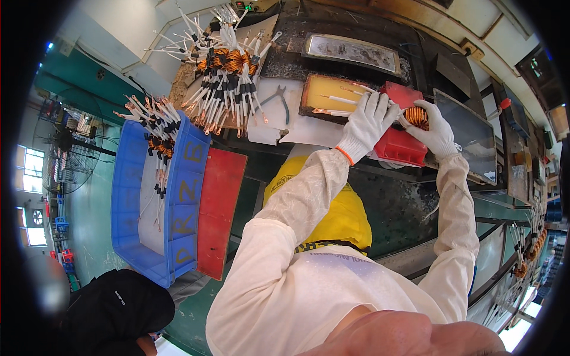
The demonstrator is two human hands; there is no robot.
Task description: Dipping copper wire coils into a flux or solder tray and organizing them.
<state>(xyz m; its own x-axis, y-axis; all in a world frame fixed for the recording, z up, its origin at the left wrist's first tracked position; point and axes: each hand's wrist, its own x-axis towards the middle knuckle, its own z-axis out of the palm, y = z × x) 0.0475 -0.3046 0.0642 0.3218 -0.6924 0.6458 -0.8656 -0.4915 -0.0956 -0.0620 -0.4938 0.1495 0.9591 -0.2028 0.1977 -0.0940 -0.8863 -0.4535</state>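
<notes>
From the head view, pliers and a coil heap lie left of a yellow block. The coil sits between the hands by a red box; the right hand curls part-closed around it, while the left hand's bunched fingers cover white leads, grip unclear.

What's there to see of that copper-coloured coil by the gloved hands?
The coil shows glossy orange-copper windings, seemingly metal wire. The right hand holds it between thumb and fingers, beside a red fixture. White leads with coppery tips, probably its own, emerge left of the left hand, which hides any join.
</notes>
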